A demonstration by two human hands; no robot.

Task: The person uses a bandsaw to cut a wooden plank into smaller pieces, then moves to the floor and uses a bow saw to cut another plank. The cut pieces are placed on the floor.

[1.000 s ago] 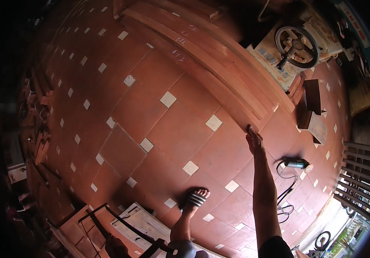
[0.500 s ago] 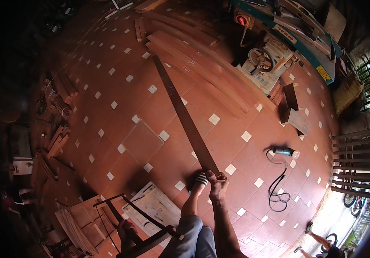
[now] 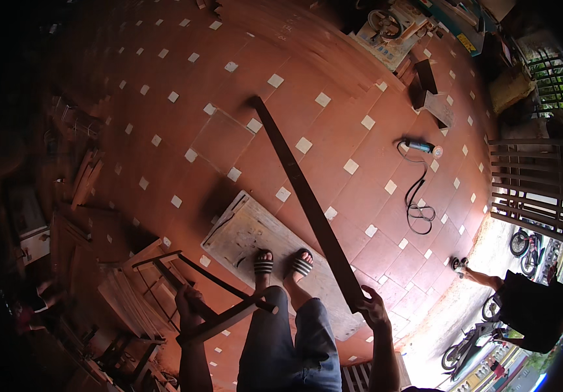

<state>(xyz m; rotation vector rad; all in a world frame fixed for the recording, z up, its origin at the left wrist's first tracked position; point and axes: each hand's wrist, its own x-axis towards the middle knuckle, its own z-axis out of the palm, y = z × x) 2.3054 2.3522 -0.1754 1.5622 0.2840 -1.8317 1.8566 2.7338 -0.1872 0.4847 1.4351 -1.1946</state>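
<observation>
My right hand (image 3: 374,310) is closed on the near end of a long, dark wooden board (image 3: 304,196). The board slants away to the far left, and its far end is over the tiled floor. In my left hand (image 3: 188,306), closed round its wooden frame, is a frame saw (image 3: 229,317), held left of my legs. Both of my sandalled feet stand on a low, worn wooden platform (image 3: 242,225) between the hands.
An angle grinder (image 3: 418,146) with a looped black cable (image 3: 418,209) lies on the floor to the right. Planks (image 3: 307,42) and a machine with a handwheel (image 3: 384,25) are at the far side. Wooden pieces (image 3: 134,294) crowd the left. A person (image 3: 533,310) and motorbikes are at right.
The view has moved toward the platform, and both feet now stand on it. My right hand has shifted right with the board. The saw stays in my left hand. A person shows more fully at right.
</observation>
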